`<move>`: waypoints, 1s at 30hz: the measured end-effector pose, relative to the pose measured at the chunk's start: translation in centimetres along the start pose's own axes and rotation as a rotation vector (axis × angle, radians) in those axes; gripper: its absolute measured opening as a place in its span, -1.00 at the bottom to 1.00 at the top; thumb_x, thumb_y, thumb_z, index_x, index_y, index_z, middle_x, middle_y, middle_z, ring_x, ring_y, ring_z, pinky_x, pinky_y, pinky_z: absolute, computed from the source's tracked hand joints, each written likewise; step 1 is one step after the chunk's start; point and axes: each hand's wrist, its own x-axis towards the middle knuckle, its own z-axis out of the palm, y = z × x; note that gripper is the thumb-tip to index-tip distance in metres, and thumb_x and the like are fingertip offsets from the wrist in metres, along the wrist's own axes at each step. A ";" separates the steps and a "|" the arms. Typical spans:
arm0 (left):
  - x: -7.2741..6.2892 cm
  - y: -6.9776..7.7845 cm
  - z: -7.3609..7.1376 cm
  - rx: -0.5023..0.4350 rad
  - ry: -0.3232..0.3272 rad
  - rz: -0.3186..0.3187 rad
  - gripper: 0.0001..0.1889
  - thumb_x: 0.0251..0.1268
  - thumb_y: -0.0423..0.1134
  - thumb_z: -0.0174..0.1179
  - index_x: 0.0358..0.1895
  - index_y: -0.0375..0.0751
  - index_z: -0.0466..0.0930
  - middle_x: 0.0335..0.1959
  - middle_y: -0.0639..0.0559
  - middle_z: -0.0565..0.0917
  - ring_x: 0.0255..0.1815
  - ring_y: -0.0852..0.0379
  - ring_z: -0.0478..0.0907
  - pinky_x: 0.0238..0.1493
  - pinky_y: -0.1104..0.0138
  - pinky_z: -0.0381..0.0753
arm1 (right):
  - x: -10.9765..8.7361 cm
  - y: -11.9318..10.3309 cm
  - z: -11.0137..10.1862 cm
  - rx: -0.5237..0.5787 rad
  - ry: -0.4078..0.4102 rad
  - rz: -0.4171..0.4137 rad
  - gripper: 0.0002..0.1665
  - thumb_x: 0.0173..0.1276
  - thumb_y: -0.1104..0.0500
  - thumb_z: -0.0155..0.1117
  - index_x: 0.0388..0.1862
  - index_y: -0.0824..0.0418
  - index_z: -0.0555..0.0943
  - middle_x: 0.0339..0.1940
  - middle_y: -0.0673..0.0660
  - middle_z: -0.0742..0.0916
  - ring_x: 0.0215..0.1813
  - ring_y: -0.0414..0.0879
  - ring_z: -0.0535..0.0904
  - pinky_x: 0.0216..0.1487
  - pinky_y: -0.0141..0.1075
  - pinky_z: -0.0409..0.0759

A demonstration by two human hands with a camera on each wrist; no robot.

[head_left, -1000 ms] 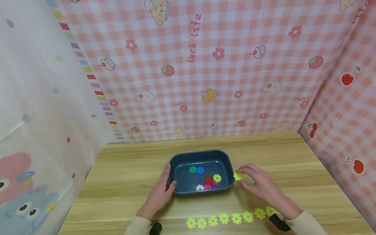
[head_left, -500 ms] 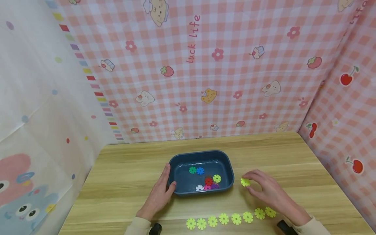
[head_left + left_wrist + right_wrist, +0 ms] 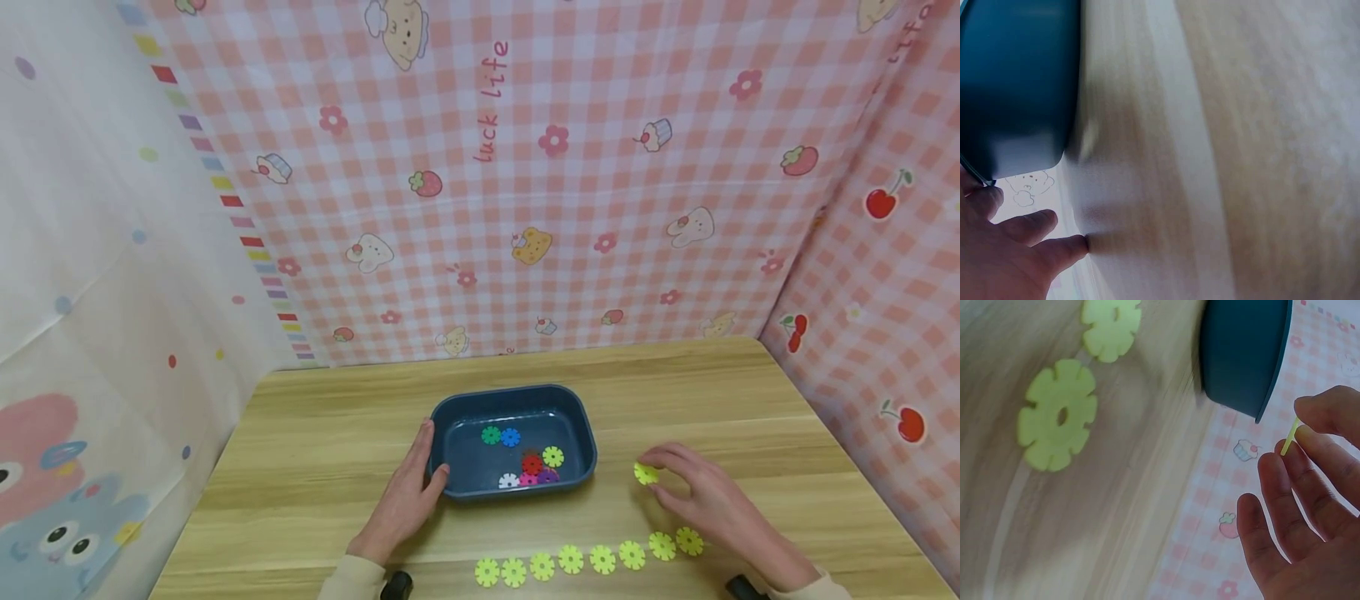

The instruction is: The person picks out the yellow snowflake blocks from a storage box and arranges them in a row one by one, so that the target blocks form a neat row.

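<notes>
My right hand (image 3: 701,492) pinches a yellow-green notched plastic disc (image 3: 645,473) between thumb and index finger, above the table right of the tray. In the right wrist view the held disc (image 3: 1289,437) shows edge-on, and the other fingers spread loosely. My left hand (image 3: 405,492) rests against the left end of a dark blue tray (image 3: 517,493), its fingers straight along the outside and its thumb by the front corner. Inside the tray lie a green disc (image 3: 491,435), a blue disc (image 3: 511,437), a yellow-green disc (image 3: 552,456) and a cluster of red, pink, purple and white ones.
A row of several yellow-green discs (image 3: 571,559) lies flat along the front of the wooden table (image 3: 322,433). Its right end is close to my right forearm. A pink checked cloth (image 3: 450,208) hangs behind the table, with more cloth at both sides.
My right hand has moved right and toward the front, away from the tray's right rim, carrying the yellow-green disc. The left hand and the row of discs have stayed put.
</notes>
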 end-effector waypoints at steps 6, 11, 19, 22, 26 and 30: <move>0.0 0.0 0.0 0.002 -0.002 -0.003 -0.23 0.63 -0.15 0.07 0.69 -0.27 -0.11 0.71 -0.16 -0.03 0.68 -0.10 -0.01 0.60 -0.03 0.11 | -0.8 0.7 -0.3 -0.021 0.023 -0.009 -0.48 0.00 0.40 0.64 -0.02 0.11 0.76 -0.05 -0.04 0.75 -0.07 -0.13 0.70 -0.13 -0.14 0.75; 0.0 -0.1 0.1 0.001 -0.005 -0.002 -0.23 0.64 -0.14 0.06 0.69 -0.26 -0.12 0.71 -0.16 -0.03 0.68 -0.10 -0.01 0.60 -0.04 0.10 | -1.6 1.3 -0.6 -0.013 0.038 -0.026 -0.48 -0.03 0.43 0.64 -0.04 0.15 0.76 -0.07 -0.04 0.75 -0.11 -0.16 0.70 -0.17 -0.23 0.75; -0.1 -0.2 0.1 0.009 0.000 -0.005 -0.24 0.64 -0.13 0.06 0.69 -0.26 -0.10 0.70 -0.16 -0.02 0.68 -0.10 -0.01 0.60 -0.03 0.11 | -3.2 2.9 -0.7 -0.003 0.095 -0.092 -0.38 -0.21 0.50 0.64 -0.07 0.19 0.75 -0.10 0.03 0.76 -0.14 -0.19 0.69 -0.01 -0.72 0.45; -0.1 -0.1 0.1 0.009 0.001 -0.005 -0.24 0.63 -0.14 0.06 0.69 -0.27 -0.10 0.70 -0.17 -0.02 0.67 -0.11 0.00 0.60 -0.04 0.11 | -3.9 3.2 -0.8 -0.021 0.103 -0.075 -0.36 -0.23 0.49 0.65 -0.07 0.17 0.75 -0.11 0.01 0.76 -0.10 -0.17 0.70 0.05 -0.76 0.39; -0.1 0.0 0.0 0.005 -0.002 -0.006 -0.24 0.64 -0.14 0.06 0.69 -0.26 -0.10 0.70 -0.17 -0.02 0.68 -0.12 -0.01 0.60 -0.05 0.10 | -4.6 3.4 -1.0 -0.044 0.100 -0.040 -0.38 -0.21 0.46 0.67 -0.07 0.14 0.76 -0.10 0.01 0.76 -0.08 -0.16 0.70 0.08 -0.77 0.37; 0.0 0.0 0.0 0.003 -0.005 -0.007 -0.24 0.64 -0.14 0.05 0.69 -0.25 -0.11 0.71 -0.16 -0.04 0.68 -0.11 -0.02 0.60 -0.04 0.09 | -5.2 3.4 -1.2 -0.053 0.080 -0.007 -0.41 -0.17 0.44 0.67 -0.07 0.14 0.76 -0.11 -0.01 0.76 -0.09 -0.18 0.69 0.04 -0.77 0.38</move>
